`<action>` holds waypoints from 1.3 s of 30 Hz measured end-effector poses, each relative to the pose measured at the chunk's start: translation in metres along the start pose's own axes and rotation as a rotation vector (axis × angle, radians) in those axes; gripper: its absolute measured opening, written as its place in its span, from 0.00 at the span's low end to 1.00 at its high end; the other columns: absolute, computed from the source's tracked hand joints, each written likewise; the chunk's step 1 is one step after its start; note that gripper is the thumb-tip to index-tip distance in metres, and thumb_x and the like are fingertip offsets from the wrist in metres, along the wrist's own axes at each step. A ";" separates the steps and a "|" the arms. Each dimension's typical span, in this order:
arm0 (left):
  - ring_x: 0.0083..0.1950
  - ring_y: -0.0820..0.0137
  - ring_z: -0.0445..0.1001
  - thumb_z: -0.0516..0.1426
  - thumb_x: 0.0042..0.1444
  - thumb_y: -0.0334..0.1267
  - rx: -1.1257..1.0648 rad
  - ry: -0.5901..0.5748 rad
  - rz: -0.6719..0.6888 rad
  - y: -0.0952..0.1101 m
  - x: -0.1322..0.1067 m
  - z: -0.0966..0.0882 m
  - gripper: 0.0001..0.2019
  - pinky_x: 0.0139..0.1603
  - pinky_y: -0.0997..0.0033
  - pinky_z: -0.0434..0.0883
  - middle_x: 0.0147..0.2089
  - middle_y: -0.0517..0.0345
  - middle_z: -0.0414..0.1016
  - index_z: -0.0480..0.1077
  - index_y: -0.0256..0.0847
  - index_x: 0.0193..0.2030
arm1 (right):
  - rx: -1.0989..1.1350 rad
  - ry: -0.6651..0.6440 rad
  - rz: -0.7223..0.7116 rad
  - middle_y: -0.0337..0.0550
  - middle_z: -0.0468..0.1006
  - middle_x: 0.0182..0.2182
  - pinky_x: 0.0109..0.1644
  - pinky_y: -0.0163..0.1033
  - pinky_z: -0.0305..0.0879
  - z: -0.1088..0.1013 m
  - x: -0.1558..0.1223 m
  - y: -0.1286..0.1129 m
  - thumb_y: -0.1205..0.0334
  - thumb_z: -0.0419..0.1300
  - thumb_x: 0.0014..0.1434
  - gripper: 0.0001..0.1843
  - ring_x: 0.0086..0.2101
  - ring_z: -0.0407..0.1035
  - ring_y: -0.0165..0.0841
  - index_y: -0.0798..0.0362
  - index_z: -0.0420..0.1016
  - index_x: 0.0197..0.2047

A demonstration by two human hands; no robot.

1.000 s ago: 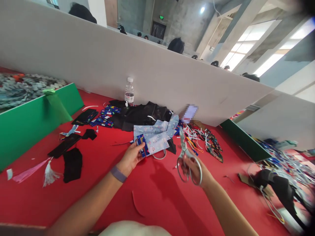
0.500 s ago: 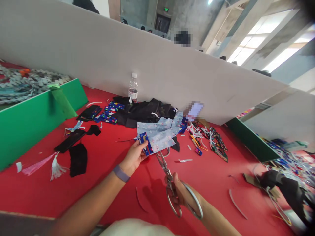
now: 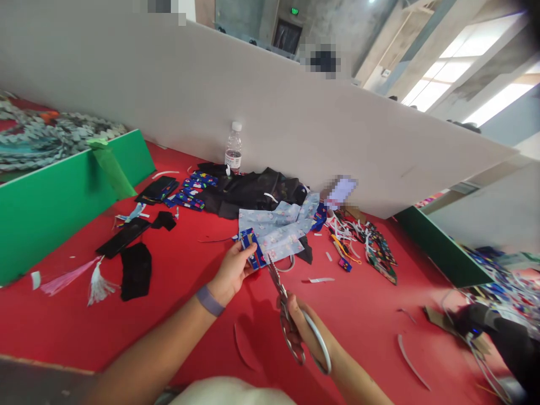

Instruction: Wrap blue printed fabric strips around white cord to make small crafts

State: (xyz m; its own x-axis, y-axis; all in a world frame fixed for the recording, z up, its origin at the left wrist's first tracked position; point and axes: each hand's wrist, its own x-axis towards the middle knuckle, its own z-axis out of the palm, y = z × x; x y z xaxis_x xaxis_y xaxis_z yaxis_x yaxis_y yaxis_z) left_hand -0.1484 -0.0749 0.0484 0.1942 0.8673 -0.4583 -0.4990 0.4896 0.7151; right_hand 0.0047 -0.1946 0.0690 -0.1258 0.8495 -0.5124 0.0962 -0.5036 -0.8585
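Red counter (image 3: 189,320); at centre a pale blue cloth (image 3: 280,228) with small pink-and-white print, its lower-left strip (image 3: 252,248) dark blue with bright motifs. Silver scissors (image 3: 282,293) below centre. Green board (image 3: 50,202) at left, pink tassel (image 3: 70,277) beneath it, black fabric (image 3: 253,191) above the pale cloth.

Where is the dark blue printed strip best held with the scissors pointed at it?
Hold the strip at its near-left end, coming from the left, as the left hand pinches it. The scissors in the right hand point in from its near right, so that end lies clear of the blades.
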 end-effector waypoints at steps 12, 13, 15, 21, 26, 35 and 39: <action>0.20 0.75 0.71 0.62 0.49 0.38 0.035 -0.005 0.067 -0.006 0.004 -0.003 0.13 0.24 0.76 0.71 0.27 0.61 0.75 0.70 0.40 0.42 | -0.042 0.026 0.033 0.25 0.52 0.16 0.08 0.26 0.48 0.002 0.003 -0.001 0.30 0.44 0.55 0.29 0.11 0.44 0.19 0.50 0.58 0.35; 0.20 0.76 0.70 0.62 0.49 0.38 0.037 -0.007 0.068 -0.007 0.004 -0.004 0.13 0.24 0.75 0.71 0.26 0.62 0.74 0.70 0.40 0.43 | -0.041 0.023 0.031 0.25 0.52 0.16 0.08 0.26 0.48 0.002 0.003 -0.001 0.30 0.44 0.55 0.29 0.11 0.43 0.19 0.50 0.58 0.34; 0.20 0.76 0.70 0.62 0.49 0.39 0.040 -0.009 0.073 -0.007 0.004 -0.004 0.14 0.24 0.75 0.71 0.26 0.62 0.74 0.70 0.40 0.43 | -0.042 0.025 0.030 0.25 0.51 0.16 0.08 0.26 0.48 0.002 0.004 -0.002 0.30 0.44 0.56 0.29 0.11 0.43 0.19 0.50 0.58 0.34; 0.23 0.74 0.72 0.62 0.48 0.40 0.043 -0.001 0.086 -0.007 0.004 -0.004 0.14 0.23 0.75 0.71 0.30 0.58 0.76 0.70 0.40 0.42 | -0.043 0.026 0.023 0.26 0.51 0.17 0.08 0.26 0.48 0.002 0.006 0.001 0.32 0.44 0.57 0.27 0.11 0.43 0.19 0.50 0.58 0.33; 0.22 0.74 0.71 0.62 0.48 0.40 0.052 -0.002 0.086 -0.008 0.005 -0.004 0.15 0.23 0.74 0.71 0.32 0.57 0.77 0.70 0.40 0.44 | -0.032 0.023 0.028 0.25 0.51 0.16 0.07 0.25 0.46 0.003 0.005 0.001 0.31 0.44 0.56 0.27 0.11 0.41 0.19 0.50 0.57 0.34; 0.22 0.75 0.70 0.62 0.49 0.40 0.053 -0.003 0.099 -0.011 0.005 -0.004 0.16 0.26 0.73 0.73 0.31 0.58 0.76 0.70 0.41 0.46 | -0.037 0.046 0.039 0.25 0.52 0.16 0.08 0.24 0.44 0.004 0.004 0.004 0.31 0.45 0.56 0.28 0.10 0.43 0.18 0.50 0.56 0.32; 0.22 0.75 0.71 0.62 0.48 0.40 0.052 0.004 0.098 -0.010 0.004 -0.003 0.16 0.25 0.74 0.72 0.30 0.59 0.75 0.70 0.40 0.45 | -0.041 0.045 0.026 0.25 0.52 0.16 0.08 0.24 0.44 0.006 0.005 0.005 0.31 0.45 0.56 0.27 0.10 0.43 0.18 0.50 0.56 0.32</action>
State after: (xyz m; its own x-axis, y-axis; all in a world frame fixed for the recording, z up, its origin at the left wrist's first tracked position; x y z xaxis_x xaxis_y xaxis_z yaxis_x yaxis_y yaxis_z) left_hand -0.1454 -0.0771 0.0377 0.1434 0.9108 -0.3871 -0.4707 0.4068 0.7829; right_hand -0.0011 -0.1939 0.0626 -0.0785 0.8426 -0.5328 0.1397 -0.5199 -0.8428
